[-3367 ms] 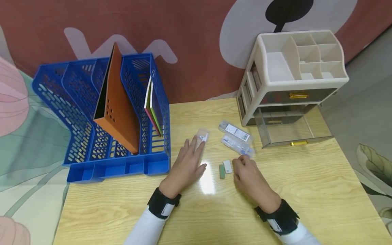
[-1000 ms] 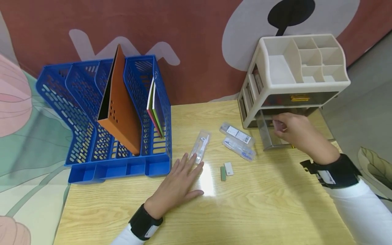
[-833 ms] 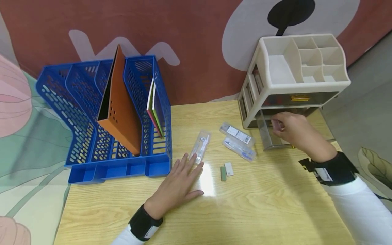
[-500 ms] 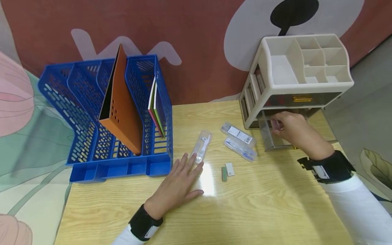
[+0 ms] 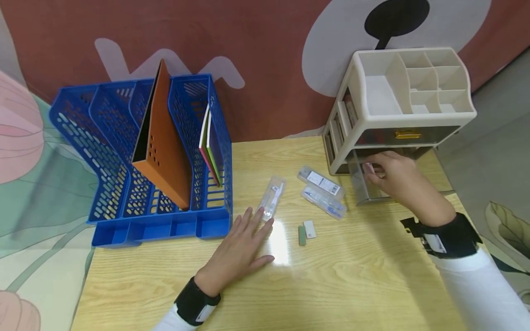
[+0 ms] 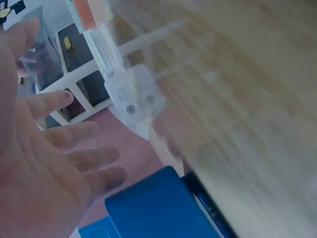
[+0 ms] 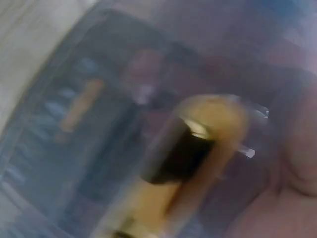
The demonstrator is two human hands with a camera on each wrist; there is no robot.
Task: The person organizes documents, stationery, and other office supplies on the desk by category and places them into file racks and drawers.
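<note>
My right hand [image 5: 399,179] is inside the pulled-out clear drawer [image 5: 359,186] of the white organizer [image 5: 364,99], pinching a small pink eraser [image 5: 368,168] between thumb and fingers. The drawer's gold handle [image 7: 218,116] looms blurred in the right wrist view, beside part of that hand. My left hand [image 5: 238,253] rests on the table with fingers spread, fingertips at the near end of a clear slim case [image 5: 273,195]. A green eraser [image 5: 302,235] and a white eraser [image 5: 309,229] lie side by side on the table between the hands.
Two more clear cases, one with a label [image 5: 322,180] and one with blue contents [image 5: 325,201], lie left of the drawer. A blue file rack [image 5: 161,225] stands at left, bearing an orange folder [image 5: 165,151] and thin notebooks [image 5: 211,151].
My right hand has gone from the table near the erasers into the drawer with the pink eraser, which has lately tilted there. My left hand has drawn back along the clear case.
</note>
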